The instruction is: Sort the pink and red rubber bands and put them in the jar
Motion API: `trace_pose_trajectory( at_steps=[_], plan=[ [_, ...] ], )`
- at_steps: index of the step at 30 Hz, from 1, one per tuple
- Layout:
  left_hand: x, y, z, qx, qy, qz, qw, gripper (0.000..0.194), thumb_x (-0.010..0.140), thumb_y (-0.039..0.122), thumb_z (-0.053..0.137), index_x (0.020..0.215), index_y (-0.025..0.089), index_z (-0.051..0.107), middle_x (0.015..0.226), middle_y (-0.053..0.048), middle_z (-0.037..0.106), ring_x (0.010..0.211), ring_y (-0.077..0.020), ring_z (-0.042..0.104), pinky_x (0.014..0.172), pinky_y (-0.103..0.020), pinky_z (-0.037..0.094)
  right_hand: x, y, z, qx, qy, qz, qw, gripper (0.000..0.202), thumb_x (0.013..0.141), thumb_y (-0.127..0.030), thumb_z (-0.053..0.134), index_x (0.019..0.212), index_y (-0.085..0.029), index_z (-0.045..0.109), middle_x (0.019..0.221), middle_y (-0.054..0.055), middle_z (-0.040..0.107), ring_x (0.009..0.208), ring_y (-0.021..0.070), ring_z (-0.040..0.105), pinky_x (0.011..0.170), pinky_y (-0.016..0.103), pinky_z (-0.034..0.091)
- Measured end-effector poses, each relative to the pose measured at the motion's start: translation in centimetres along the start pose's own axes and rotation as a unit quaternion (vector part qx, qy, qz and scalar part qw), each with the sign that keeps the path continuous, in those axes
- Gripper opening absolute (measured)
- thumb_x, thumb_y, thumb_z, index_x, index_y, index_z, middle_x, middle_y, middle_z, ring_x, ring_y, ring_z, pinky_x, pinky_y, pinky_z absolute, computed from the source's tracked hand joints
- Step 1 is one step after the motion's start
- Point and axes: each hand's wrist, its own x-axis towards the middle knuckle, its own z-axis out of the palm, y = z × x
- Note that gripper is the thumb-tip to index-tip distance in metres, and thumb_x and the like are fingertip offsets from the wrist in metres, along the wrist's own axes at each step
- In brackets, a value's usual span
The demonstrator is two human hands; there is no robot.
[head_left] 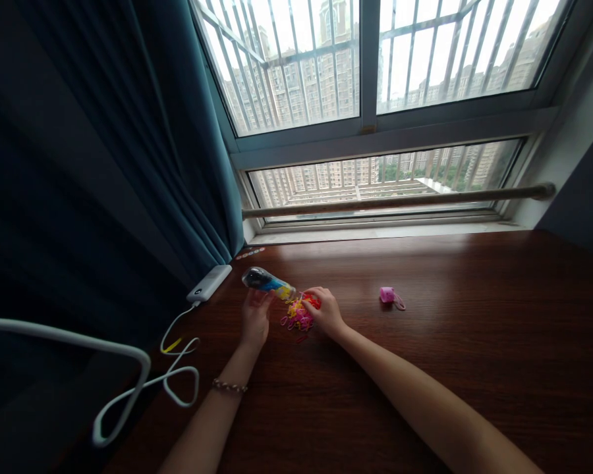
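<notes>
A clear plastic bottle (269, 283) lies tilted in my left hand (257, 319), whose fingers are closed around its underside. Black, blue and yellow small elastic bands show inside it. Its mouth points right, over a loose pile of small elastic bands (299, 318) in pink, red, yellow and orange on the table. My right hand (326, 313) reaches into the pile beside the bottle's mouth, fingers bent and pinched on some bands there. Its fingertips are partly hidden among them. Apart to the right sits a pink cap with a loop (387, 295).
The dark brown wooden table (454, 368) runs up to the window sill. At the left lies a white power bank (210, 283) with a white cable (178, 382) coiling down the table's edge. A blue curtain (178, 131) hangs there. A rail (400, 202) crosses the window.
</notes>
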Motion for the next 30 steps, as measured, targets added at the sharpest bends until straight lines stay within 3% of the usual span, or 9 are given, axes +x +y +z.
trace_pose_trajectory(
  at_steps=[13, 17, 21, 23, 30],
  plan=[
    [-0.1, 0.0, 0.1, 0.014, -0.005, 0.002, 1.000, 0.042, 0.053, 0.012, 0.075, 0.093, 0.019, 0.061, 0.090, -0.002, 0.065, 0.084, -0.0154, 0.062, 0.077, -0.026, 0.050, -0.1, -0.2, -0.1, 0.017, -0.004, -0.006, 1.000, 0.019, 0.077, -0.023, 0.059, 0.096, -0.024, 0.065, 0.093, 0.004, 0.061, 0.090, 0.0185, 0.052, 0.082, 0.030, 0.040],
    [0.4, -0.1, -0.6, -0.073, 0.011, -0.097, 0.993, 0.034, 0.058, 0.014, 0.074, 0.089, 0.019, 0.061, 0.084, 0.000, 0.066, 0.077, -0.0145, 0.064, 0.074, -0.030, 0.053, -0.1, -0.4, -0.2, 0.022, -0.007, -0.010, 1.000, 0.020, 0.078, -0.022, 0.059, 0.096, -0.025, 0.066, 0.092, 0.003, 0.061, 0.090, 0.0185, 0.052, 0.083, 0.031, 0.040],
    [0.8, -0.7, -1.1, -0.148, 0.016, -0.239, 0.960, 0.012, 0.072, 0.017, 0.064, 0.083, 0.013, 0.061, 0.083, -0.005, 0.068, 0.075, -0.0163, 0.065, 0.071, -0.032, 0.054, -0.2, -1.1, -0.6, 0.023, -0.030, -0.035, 0.999, 0.029, 0.077, -0.022, 0.058, 0.105, -0.027, 0.062, 0.100, 0.004, 0.059, 0.094, 0.0188, 0.050, 0.085, 0.032, 0.040],
    [0.8, -1.0, -1.1, -0.163, 0.009, -0.283, 0.945, 0.011, 0.078, 0.019, 0.058, 0.085, 0.011, 0.061, 0.085, -0.008, 0.068, 0.078, -0.0171, 0.065, 0.071, -0.031, 0.055, -0.2, -1.4, -0.9, 0.026, -0.037, -0.049, 0.998, 0.037, 0.076, -0.022, 0.059, 0.113, -0.027, 0.057, 0.103, 0.004, 0.057, 0.095, 0.0191, 0.050, 0.085, 0.032, 0.040],
    [0.4, -1.4, -0.6, -0.185, 0.019, -0.292, 0.938, 0.013, 0.082, 0.018, 0.052, 0.086, 0.010, 0.061, 0.083, -0.009, 0.068, 0.078, -0.0169, 0.065, 0.072, -0.029, 0.055, -0.8, -2.4, -1.3, 0.027, -0.022, -0.067, 0.997, 0.035, 0.077, -0.018, 0.051, 0.111, -0.021, 0.054, 0.096, 0.006, 0.056, 0.090, 0.0185, 0.053, 0.083, 0.029, 0.042]
  ],
)
